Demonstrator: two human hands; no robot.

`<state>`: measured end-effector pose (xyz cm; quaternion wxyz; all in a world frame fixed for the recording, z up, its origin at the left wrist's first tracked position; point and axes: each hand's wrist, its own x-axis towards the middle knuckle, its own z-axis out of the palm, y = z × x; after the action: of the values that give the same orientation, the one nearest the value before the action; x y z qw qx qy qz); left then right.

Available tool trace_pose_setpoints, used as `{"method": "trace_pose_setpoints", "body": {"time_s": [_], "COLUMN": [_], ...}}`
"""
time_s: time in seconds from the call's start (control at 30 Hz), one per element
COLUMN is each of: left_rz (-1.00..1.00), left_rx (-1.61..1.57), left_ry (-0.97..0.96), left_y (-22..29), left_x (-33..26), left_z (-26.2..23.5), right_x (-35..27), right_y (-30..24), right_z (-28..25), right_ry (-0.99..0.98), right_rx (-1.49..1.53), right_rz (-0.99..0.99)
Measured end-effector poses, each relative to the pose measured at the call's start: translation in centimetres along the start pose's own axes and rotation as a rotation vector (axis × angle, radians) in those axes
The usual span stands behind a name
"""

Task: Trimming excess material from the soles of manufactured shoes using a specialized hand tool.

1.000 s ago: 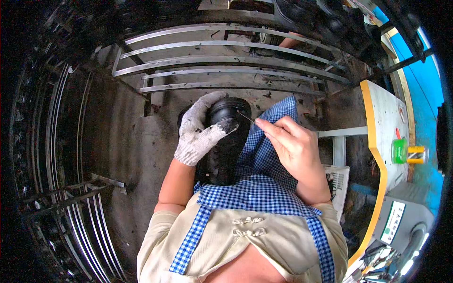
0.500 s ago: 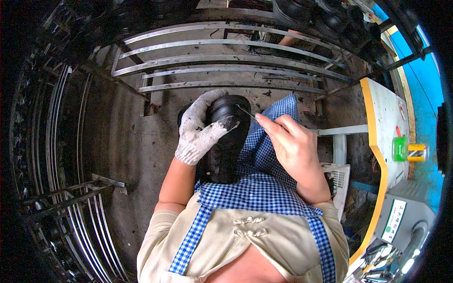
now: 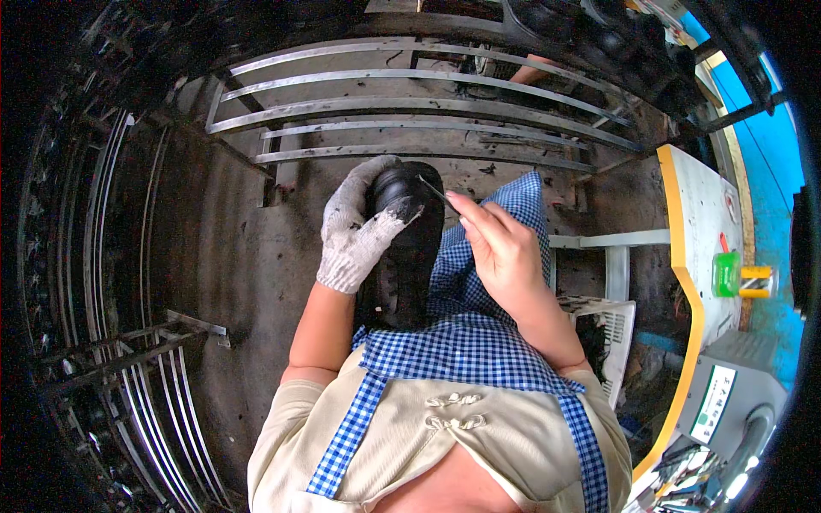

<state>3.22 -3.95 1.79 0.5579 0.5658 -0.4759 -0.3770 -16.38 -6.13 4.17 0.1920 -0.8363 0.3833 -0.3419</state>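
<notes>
Clearly, left fingers (image 3: 382, 229) wrap the black shoe (image 3: 414, 261), beside right fingers (image 3: 481, 219) pinching a thin tool (image 3: 435, 190).

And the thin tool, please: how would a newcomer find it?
Start at the blue checked apron. Above it, the gloved left hand grips a black boot. The tool, in the bare right hand, is the slim, shiny sliver against the boot.

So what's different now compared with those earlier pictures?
The right hand has moved left and slightly away from the body, carrying the thin tool with it. The black boot has shifted slightly the same way. Nothing was taken up or let go; the gloved left hand still grips the boot.
</notes>
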Motion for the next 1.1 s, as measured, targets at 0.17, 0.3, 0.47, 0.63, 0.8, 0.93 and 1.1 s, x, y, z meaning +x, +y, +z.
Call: {"method": "trace_pose_setpoints", "body": {"time_s": [0.17, 0.3, 0.47, 0.63, 0.8, 0.93, 1.1], "left_rz": [0.018, 0.015, 0.004, 0.013, -0.017, -0.012, -0.013], "left_rx": [0.012, 0.042, 0.008, 0.033, 0.001, 0.013, 0.016], "left_ry": [0.034, 0.049, 0.074, 0.098, 0.113, 0.088, 0.067], "left_y": [-0.6, -0.8, -0.7, -1.2, -1.0, -1.1, -0.9], "left_x": [0.0, 0.1, -0.1, -0.2, -0.3, -0.4, -0.5], "left_z": [-0.1, -0.3, -0.5, -0.6, -0.7, -0.5, -0.4], "right_x": [0.0, 0.0, 0.0, 0.0, -0.2, -0.4, 0.4], "right_y": [0.4, 0.6, 0.8, 0.7, 1.0, 0.9, 1.0], "right_z": [1.1, 1.6, 2.5, 3.1, 4.6, 5.5, 4.2], "right_ry": [0.008, 0.025, 0.05, 0.051, 0.084, 0.149, 0.104], "right_rx": [0.052, 0.02, 0.044, 0.099, 0.243, 0.369, 0.385], "right_rz": [0.016, -0.005, -0.006, 0.002, 0.02, 0.062, 0.065]}}
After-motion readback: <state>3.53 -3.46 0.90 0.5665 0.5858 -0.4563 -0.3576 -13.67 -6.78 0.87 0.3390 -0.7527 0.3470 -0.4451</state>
